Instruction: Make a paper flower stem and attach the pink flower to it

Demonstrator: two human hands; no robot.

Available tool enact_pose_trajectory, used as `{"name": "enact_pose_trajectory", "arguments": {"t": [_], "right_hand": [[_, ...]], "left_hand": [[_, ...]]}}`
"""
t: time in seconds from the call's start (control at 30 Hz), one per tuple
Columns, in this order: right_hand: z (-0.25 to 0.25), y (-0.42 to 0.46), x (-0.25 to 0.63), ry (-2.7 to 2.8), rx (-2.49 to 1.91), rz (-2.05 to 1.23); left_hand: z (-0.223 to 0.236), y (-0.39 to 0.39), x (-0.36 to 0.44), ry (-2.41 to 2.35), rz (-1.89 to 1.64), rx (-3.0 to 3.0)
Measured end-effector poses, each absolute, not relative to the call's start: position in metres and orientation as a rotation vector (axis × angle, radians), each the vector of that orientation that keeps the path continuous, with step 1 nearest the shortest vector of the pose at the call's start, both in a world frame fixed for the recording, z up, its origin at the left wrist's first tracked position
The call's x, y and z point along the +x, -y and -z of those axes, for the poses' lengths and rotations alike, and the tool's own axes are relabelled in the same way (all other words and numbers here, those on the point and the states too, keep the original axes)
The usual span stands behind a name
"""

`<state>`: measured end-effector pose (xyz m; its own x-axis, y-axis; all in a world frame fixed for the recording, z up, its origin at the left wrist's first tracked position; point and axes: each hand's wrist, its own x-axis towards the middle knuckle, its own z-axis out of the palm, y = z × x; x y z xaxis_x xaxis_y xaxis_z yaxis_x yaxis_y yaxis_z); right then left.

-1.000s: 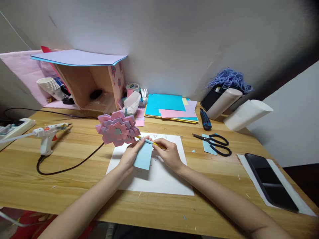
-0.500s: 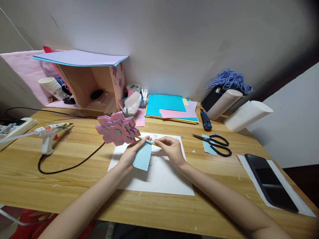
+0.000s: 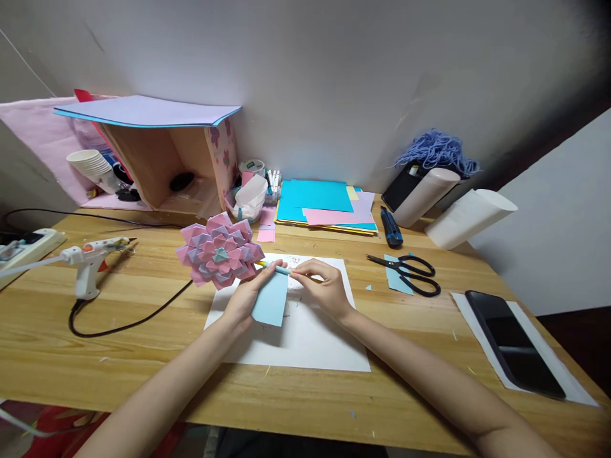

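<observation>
A pink and lilac paper flower [image 3: 220,253] with a pale blue centre stands out to the left on a thin yellow stem [image 3: 261,263]. Light blue paper [image 3: 270,300] is partly rolled round that stem, and its loose part hangs below. My left hand [image 3: 245,298] is closed on the rolled paper and stem, thumb along the top. At the roll's right end, my right hand [image 3: 324,286] pinches the stem between thumb and fingers. Both hands are above a white sheet [image 3: 319,346] on the table.
A hot glue gun [image 3: 90,264] with a black cable lies at left. On the right are black-handled scissors [image 3: 417,273], a utility knife [image 3: 391,228] and a phone [image 3: 513,343]. Behind stand an open box [image 3: 223,159], stacked coloured paper [image 3: 315,196] and a paper roll [image 3: 470,216].
The flower has turned so its face shows more fully. The view has shifted slightly. Both hands keep their hold on the stem and blue paper.
</observation>
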<state>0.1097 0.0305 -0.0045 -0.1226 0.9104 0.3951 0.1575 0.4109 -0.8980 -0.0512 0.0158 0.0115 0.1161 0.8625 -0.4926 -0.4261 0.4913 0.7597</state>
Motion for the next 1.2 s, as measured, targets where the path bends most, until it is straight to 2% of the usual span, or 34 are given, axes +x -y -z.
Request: {"name": "enact_pose_trajectory", "arguments": {"t": [0.27,0.67,0.8,0.97,1.2], "right_hand": [[0.007,-0.031,0.112,1.607,-0.962,-0.796],[0.014,-0.042,0.122,1.338,-1.125,-1.078],[0.017,-0.044,0.124,1.432,-1.145,-1.270],[0.015,-0.043,0.124,1.852,-1.124,-1.132],[0.019,-0.047,0.123,1.647,-1.186,-1.198]], "left_hand": [[-0.014,-0.013,-0.050,-1.106,-1.007,0.541],[-0.008,-0.020,-0.056,-1.138,-1.007,0.523],[-0.009,-0.024,-0.060,-1.147,-1.044,0.485],[-0.009,-0.029,-0.068,-1.130,-0.995,0.516],[-0.010,-0.026,-0.072,-1.198,-0.972,0.700]]}}
